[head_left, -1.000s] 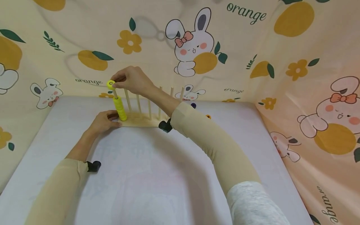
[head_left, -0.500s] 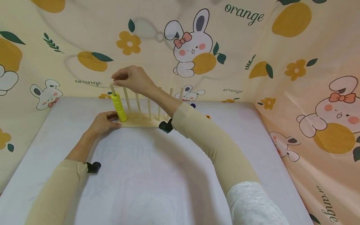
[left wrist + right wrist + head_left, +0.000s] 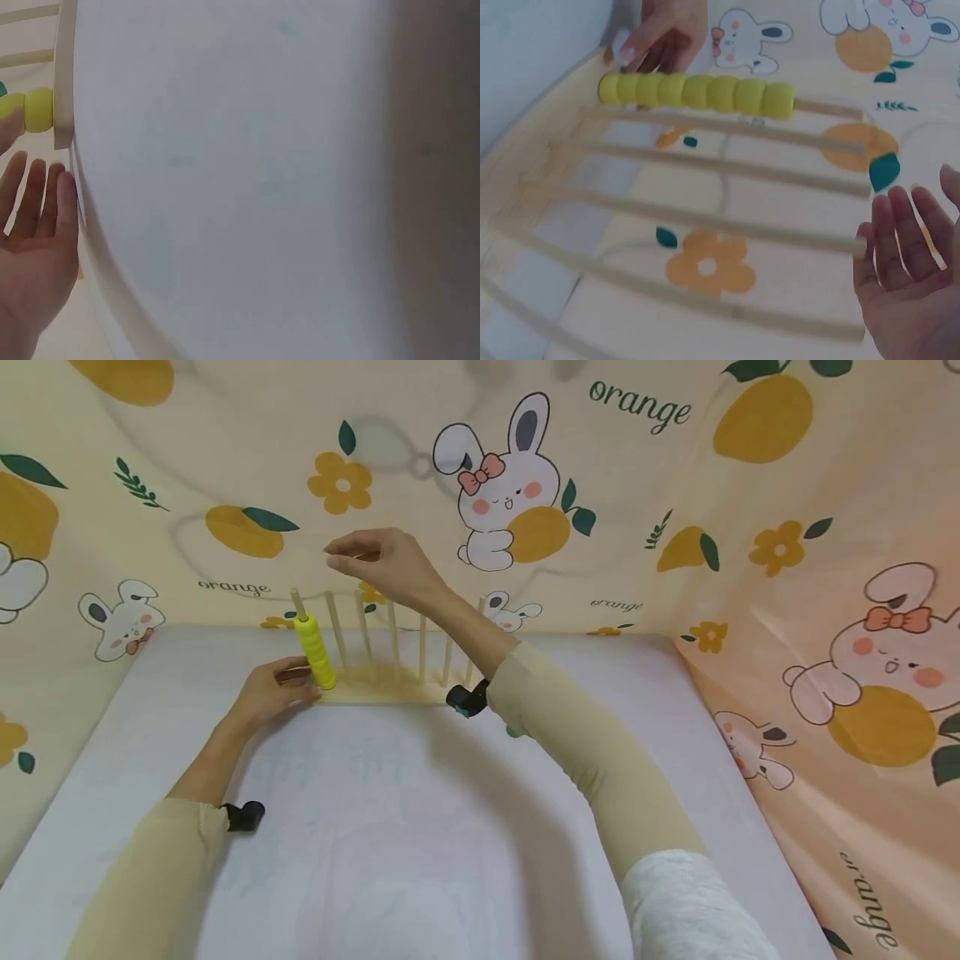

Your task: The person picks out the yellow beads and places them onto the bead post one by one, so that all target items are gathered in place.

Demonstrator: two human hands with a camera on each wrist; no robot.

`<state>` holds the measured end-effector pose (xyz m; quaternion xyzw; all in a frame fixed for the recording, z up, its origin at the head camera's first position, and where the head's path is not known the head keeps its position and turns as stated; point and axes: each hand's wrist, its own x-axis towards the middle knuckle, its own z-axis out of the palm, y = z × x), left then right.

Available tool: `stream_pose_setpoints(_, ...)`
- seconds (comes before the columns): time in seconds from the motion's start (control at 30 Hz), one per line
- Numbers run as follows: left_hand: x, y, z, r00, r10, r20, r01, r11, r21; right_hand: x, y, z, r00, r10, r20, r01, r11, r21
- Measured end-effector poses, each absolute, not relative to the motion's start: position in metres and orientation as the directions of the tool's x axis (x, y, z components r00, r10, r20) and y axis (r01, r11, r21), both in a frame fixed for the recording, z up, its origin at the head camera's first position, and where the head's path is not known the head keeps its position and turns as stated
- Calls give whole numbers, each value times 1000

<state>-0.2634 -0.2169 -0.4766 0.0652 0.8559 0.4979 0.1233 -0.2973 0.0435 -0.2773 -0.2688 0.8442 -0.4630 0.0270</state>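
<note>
A wooden peg rack (image 3: 390, 693) with several upright rods stands near the back of the table. Its leftmost rod carries a column of yellow beads (image 3: 315, 652), and the rod's bare tip sticks out above them. My left hand (image 3: 272, 695) is at the rack's left end, its fingers extended beside the base in the left wrist view; whether they touch it I cannot tell. Raised above the rods, my right hand (image 3: 390, 564) holds nothing, with its fingers loosely extended. The right wrist view shows the yellow beads (image 3: 697, 94) packed against the base and the other visible rods bare.
A small green thing (image 3: 513, 732) shows partly from behind the right sleeve. Both wrists wear a black camera mount, the left mount (image 3: 244, 816) being over the table. A printed cloth (image 3: 420, 510) hangs behind the white tabletop (image 3: 360, 827).
A yellow bead held by my right hand has gone down onto the leftmost rod. That hand has let go and moved up and right. My left hand stays at the rack's end.
</note>
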Motion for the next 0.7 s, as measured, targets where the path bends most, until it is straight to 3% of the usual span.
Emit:
stream_pose_setpoints(0.13,-257,-219,-474,-980,189,-67,59,594,802,-293,62,-280,-854,-471,221,-428,392,-814)
stream_pose_setpoints(0.33,-255,-224,-469,-965,247,85,243,727,643,-284,94,-282,-870,-427,247,-430,410,-804)
stream_pose_setpoints(0.7,-242,-231,-464,-934,334,126,349,788,507,-265,147,-290,-864,-388,320,-478,434,-764)
